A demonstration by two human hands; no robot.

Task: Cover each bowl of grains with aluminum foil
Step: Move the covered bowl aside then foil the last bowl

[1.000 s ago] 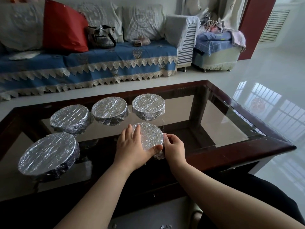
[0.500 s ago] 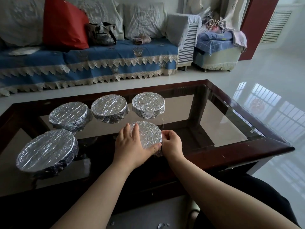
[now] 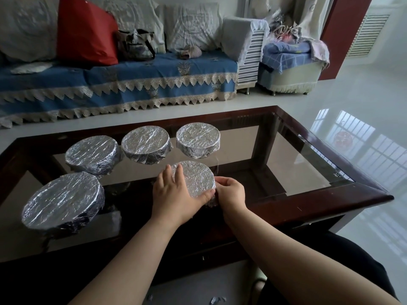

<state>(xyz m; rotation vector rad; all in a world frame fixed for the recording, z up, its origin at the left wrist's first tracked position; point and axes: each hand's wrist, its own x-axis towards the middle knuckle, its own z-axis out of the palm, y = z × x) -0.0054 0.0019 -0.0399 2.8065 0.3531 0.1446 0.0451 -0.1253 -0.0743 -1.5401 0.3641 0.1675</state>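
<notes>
Head view: a blue-draped sofa (image 3: 114,84) is seen along the far wall, with a red cushion (image 3: 86,31) and a bag (image 3: 135,44) on it. A dark wood-framed glass coffee table (image 3: 308,164) occupies the foreground. Five foil-covered bowls are set on its glass. The largest bowl (image 3: 62,200) is placed at the near left. Three are ranged in a back row: the left bowl (image 3: 92,155), the middle bowl (image 3: 145,144) and the right bowl (image 3: 198,139). The near bowl (image 3: 193,180) is located in front of the right bowl, close to the table's front rail. The left hand (image 3: 174,194) is laid flat on its foil top, fingers straight, thumb along the near edge. The right hand (image 3: 231,193) is curled at its right side, with the foil skirt pinched against the bowl wall.
</notes>
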